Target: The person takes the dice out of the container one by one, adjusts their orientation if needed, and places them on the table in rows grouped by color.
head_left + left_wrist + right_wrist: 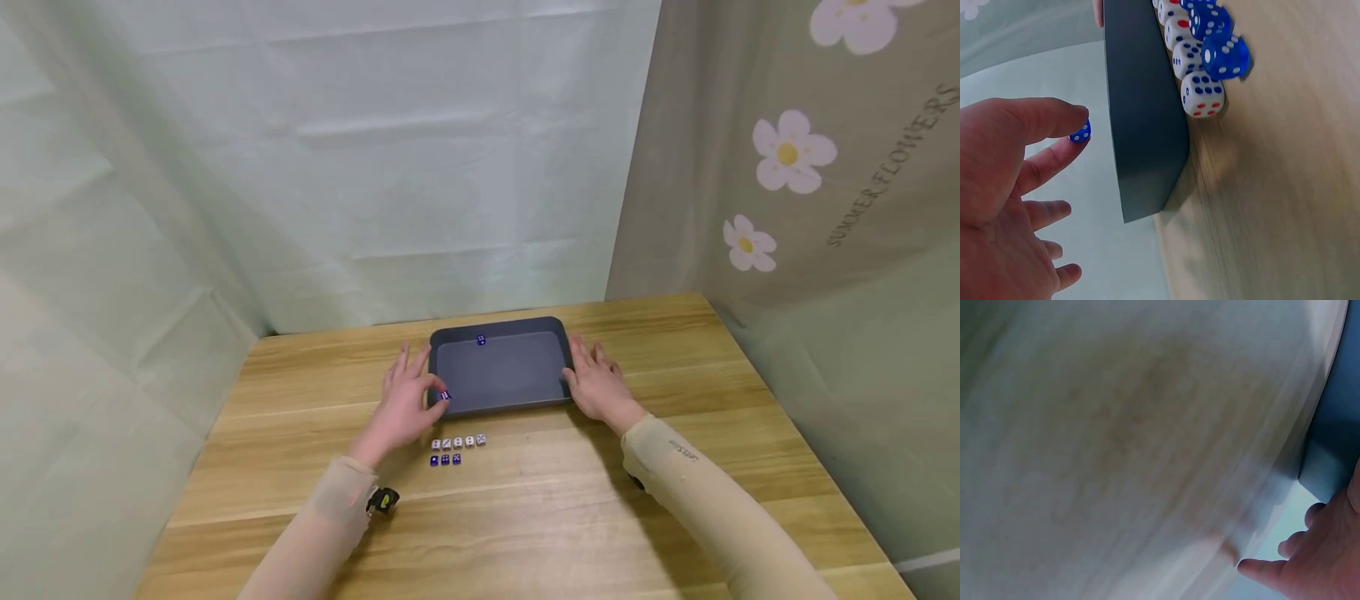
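Observation:
Between thumb and index finger, my left hand [405, 405] pinches a blue die [1081, 132] at the near left corner of a dark grey tray [510, 407]. The other fingers of that hand are spread out. Against the tray's right wall rests my right hand [600, 387], its fingers extended. Another blue die [482, 340] lies inside the tray near the far wall. In front of the tray, several white dice [458, 443] stand in a row on the table. A shorter row of 3 blue dice [446, 460] lies just nearer to me.
The wooden table [525, 517] reaches out on both sides of the tray. Pale curtain cloth [450, 167] hangs behind it, and a taupe panel with white flowers [787, 154] hangs at the right. A black wrist device [384, 500] is on the left wrist.

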Demonstrator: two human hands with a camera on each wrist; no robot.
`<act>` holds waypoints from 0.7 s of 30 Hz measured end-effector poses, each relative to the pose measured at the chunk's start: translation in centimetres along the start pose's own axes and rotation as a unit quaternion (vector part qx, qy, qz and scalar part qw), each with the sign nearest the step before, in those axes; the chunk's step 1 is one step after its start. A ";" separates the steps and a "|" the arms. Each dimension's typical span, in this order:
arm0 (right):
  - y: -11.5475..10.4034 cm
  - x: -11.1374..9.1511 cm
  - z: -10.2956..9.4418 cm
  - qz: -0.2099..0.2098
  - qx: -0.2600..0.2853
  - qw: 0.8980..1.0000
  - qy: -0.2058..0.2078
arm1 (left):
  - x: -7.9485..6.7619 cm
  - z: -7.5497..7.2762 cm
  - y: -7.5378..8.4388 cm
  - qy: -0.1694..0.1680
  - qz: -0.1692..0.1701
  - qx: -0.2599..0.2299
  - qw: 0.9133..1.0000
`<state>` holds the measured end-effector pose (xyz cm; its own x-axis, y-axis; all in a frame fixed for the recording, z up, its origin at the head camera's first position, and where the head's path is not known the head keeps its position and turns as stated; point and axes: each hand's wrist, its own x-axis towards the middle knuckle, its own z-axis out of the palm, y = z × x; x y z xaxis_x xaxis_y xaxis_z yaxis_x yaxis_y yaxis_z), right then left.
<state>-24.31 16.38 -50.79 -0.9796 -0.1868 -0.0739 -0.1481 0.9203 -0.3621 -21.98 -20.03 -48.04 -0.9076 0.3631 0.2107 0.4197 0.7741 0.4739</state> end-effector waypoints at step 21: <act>-0.1 -0.2 -0.3 0.000 0.004 1.000 -0.012 | -2.8 0.5 2.8 -0.019 0.044 -0.001 0.999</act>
<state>-24.12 16.44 -50.49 -0.9761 -0.1956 -0.0950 -0.1479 0.9174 -0.3694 -18.24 -18.62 -47.75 -0.8665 0.4486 0.2189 0.4972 0.7375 0.4570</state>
